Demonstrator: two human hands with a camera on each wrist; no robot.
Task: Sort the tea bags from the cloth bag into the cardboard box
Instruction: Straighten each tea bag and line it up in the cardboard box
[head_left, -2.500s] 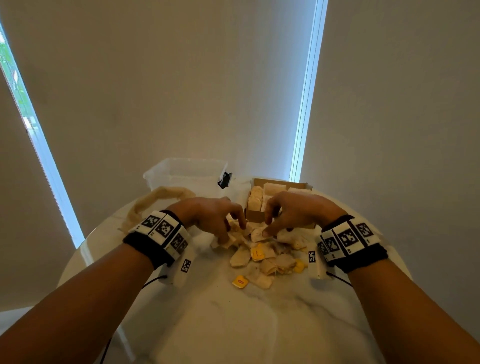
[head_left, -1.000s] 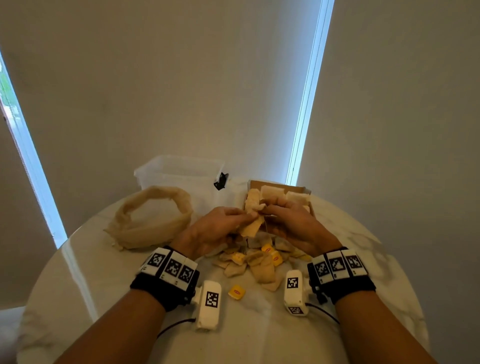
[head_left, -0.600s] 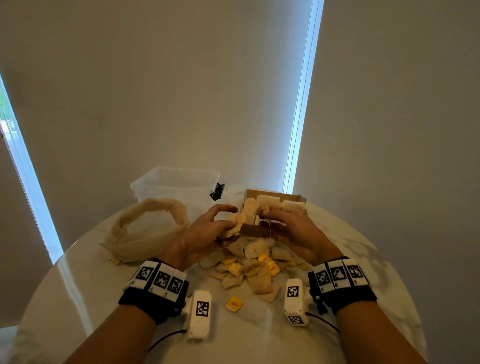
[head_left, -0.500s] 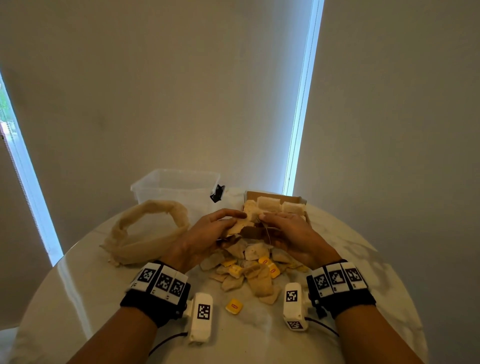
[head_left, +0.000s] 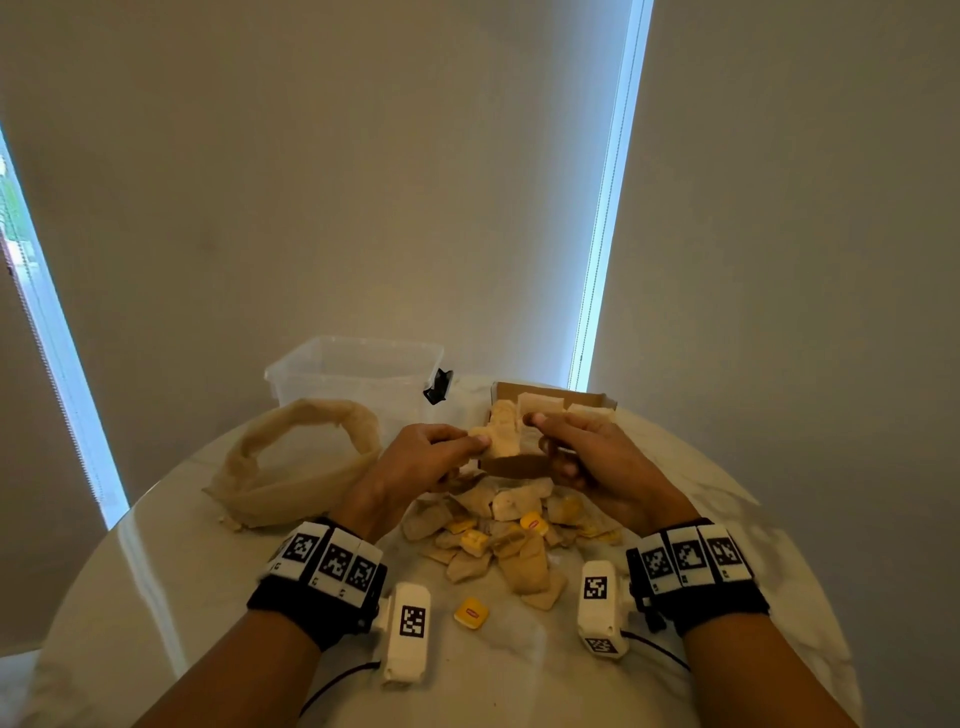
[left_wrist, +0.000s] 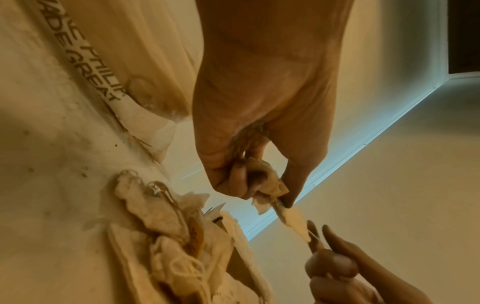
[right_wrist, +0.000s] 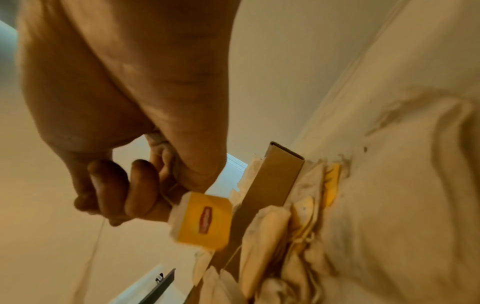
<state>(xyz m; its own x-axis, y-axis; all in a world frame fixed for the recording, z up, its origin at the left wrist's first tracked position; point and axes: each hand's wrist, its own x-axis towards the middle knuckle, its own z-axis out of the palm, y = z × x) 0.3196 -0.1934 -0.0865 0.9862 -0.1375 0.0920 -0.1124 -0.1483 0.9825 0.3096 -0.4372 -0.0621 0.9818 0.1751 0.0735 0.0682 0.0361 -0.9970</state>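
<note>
Since the earlier frames both hands had lifted off the pile and come up to the near edge of the box, carrying one tea bag between them. Left hand pinched the bag's paper body between thumb and fingertips; a second crumpled bit of bag paper looked bunched in the same grip in the left wrist view. Right hand was clenched on the string end, with the yellow tag hanging just below its curled fingers. The string ran taut between the two hands.

Risks, as a judgement: a taut string plus thin paper could tear the bag or pull the tag off if the hands spread further. The string could also snag on bags already standing in the box and drag them out. The extra bunched paper in the left grip could drop in crooked.

Counts: one box, with two or three rows of bags in it, exact number unclear. One cloth bag, slumped far left on the worktop. One clear tub behind it. The loose pile held roughly fifteen bags, too overlapped to count. One stray tag lay near.
</note>
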